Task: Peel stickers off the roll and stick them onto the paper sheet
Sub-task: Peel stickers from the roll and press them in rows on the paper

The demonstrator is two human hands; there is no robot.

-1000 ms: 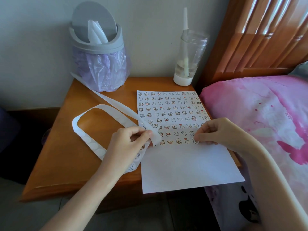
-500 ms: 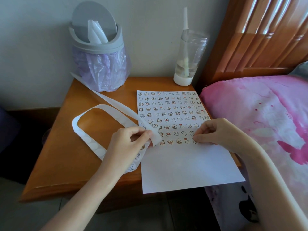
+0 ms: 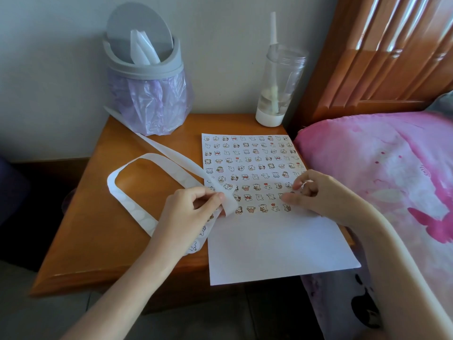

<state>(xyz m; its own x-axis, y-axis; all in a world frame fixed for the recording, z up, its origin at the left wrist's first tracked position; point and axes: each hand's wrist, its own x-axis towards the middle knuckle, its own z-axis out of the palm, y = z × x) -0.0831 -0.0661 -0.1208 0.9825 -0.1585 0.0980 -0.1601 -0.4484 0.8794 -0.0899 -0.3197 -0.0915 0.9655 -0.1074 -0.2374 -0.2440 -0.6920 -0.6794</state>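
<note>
Paper sheet (image 3: 277, 244) lies on the right half of the table (image 3: 98, 229), its near end hanging off the front edge and the upper part packed with rows of tiny cartoon stickers (image 3: 247, 165). The left hand (image 3: 188, 214) pinches the white sticker strip (image 3: 127, 202) right at the sheet's left edge, and the strip loops away toward the back left corner. The right hand (image 3: 318, 195) sits curled by the sheet's right edge, and honestly I can't tell if it's got a sticker. There's a grey bin (image 3: 144, 69) with a purple liner at the back left corner and a clear bottle (image 3: 279, 89) with a straw at the back right. Pink bedding (image 3: 392, 168) and a wooden headboard (image 3: 392, 57) are off to the right.
</note>
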